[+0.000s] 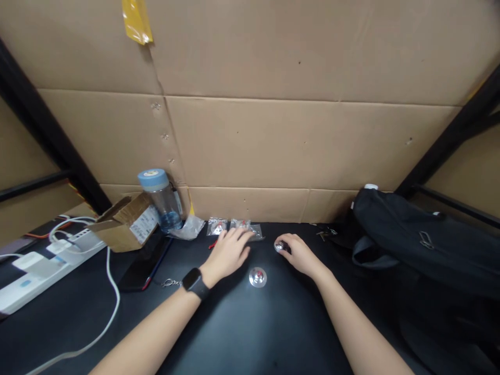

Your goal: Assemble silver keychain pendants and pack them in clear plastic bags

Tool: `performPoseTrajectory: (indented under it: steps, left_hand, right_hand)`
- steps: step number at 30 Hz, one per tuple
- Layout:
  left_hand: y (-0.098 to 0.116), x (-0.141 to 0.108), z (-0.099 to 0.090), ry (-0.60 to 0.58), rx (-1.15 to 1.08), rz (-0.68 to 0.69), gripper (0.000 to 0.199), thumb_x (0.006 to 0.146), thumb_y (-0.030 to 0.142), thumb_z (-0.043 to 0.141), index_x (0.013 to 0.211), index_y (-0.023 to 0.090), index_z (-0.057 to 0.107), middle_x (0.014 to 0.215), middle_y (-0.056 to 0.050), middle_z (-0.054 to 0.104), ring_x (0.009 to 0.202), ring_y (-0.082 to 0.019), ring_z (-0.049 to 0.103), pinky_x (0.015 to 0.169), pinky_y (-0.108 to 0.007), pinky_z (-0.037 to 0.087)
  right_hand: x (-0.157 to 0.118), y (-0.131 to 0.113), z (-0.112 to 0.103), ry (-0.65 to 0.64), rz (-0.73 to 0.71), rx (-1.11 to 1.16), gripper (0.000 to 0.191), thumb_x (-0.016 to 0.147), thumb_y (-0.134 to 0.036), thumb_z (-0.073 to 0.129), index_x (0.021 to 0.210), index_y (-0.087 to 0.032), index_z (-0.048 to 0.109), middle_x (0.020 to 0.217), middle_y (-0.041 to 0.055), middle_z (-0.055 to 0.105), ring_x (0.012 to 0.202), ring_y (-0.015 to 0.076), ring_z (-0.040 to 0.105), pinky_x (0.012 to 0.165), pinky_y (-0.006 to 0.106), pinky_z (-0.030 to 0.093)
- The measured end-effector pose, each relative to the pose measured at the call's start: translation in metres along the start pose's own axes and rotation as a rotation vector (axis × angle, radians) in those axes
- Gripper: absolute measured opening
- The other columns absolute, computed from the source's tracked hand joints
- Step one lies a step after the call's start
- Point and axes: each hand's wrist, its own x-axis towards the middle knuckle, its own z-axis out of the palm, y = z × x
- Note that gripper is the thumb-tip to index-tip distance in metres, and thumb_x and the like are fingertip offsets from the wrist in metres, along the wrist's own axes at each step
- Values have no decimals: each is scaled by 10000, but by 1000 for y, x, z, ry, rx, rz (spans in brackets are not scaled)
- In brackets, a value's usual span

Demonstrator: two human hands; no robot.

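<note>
My left hand (230,251), with a dark watch (195,283) on its wrist, reaches over the back of the table with its fingers spread. Under and beyond its fingertips lie small clear plastic packets, one (217,226) holding something silvery and red. I cannot tell whether the fingers touch them. To the right, my right hand (300,254) has thumb and fingers closed around a small shiny silver round piece (278,246), partly hidden by the fingers. Between the hands and nearer to me, a clear round disc with a red centre (258,282) lies flat on the dark table (250,333).
On the left stand an opened cardboard box (117,232), a blue-lidded bottle (166,208), a phone (144,265) and a white power strip (35,276) with cables. A black bag (422,245) occupies the right, with keys (327,232) beside it. Cardboard (250,140) walls the back.
</note>
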Motion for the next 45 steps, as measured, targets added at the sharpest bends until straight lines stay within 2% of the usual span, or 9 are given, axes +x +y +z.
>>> performPoseTrajectory:
  steps: [4,8,11,17,22,27,33,37,45]
  left_hand:
    - [-37,-23,-19,-50,-46,-71,261,904,217,603,1160,250,636,1165,-63,649,1147,-273,556,942,-400,392]
    - [-56,-41,-18,-121,-67,-102,270,786,236,769,1042,273,691,1183,-36,604,1102,-264,538,909,-386,394]
    - [-54,-46,-16,-122,-31,-98,280,766,251,815,1026,268,714,1198,-47,585,1127,-276,510,896,-388,386]
    - [-47,-44,-16,-129,30,-19,73,875,220,715,930,242,758,1132,-65,613,1103,-267,507,882,-397,370]
    - [-40,-45,-18,-150,-70,22,132,899,204,660,936,284,759,1110,-31,645,1097,-232,522,905,-384,353]
    - [-20,-43,-15,-99,32,-50,190,906,292,662,1080,219,683,1128,-71,654,1116,-263,520,895,-414,337]
    - [-18,-44,0,-124,94,-112,109,957,240,615,877,194,674,1036,-73,667,1081,-266,517,842,-413,315]
    - [-14,-42,-5,-97,-78,-146,139,985,230,570,891,203,668,990,-57,690,1095,-252,530,878,-407,322]
    - [11,-34,-8,-35,-930,-330,165,927,346,654,908,188,694,930,-40,736,891,-186,665,862,-310,488]
  right_hand:
    - [0,-2,-4,12,-9,24,258,820,-61,644,1005,-235,687,1028,41,718,960,227,630,919,378,471]
    - [1,0,-6,20,-10,87,247,822,-95,665,1013,-248,699,1050,38,722,996,227,649,920,379,498]
    - [1,0,-6,53,-1,113,268,818,-116,682,1045,-257,703,1091,48,717,1031,240,651,918,393,517]
    - [0,-6,-10,107,-32,98,278,839,-133,678,1084,-263,687,1165,61,703,1109,263,638,995,451,497]
    - [-1,-16,-15,123,-62,81,249,878,-144,657,1089,-273,679,1185,59,696,1150,263,626,1008,451,492]
    - [-1,-29,-14,118,-97,110,282,889,-158,674,1138,-289,656,1197,45,692,1121,237,641,996,417,507]
    - [-3,-46,-9,127,-137,150,254,888,-178,688,1120,-273,650,1211,65,687,1140,244,639,1003,423,513]
    - [-4,-64,-3,143,-160,257,241,887,-192,696,1113,-268,661,1235,79,684,1160,248,639,984,410,526]
    - [-11,-101,24,192,-89,646,294,826,-274,784,1063,-246,613,1248,104,681,1116,259,664,895,390,554]
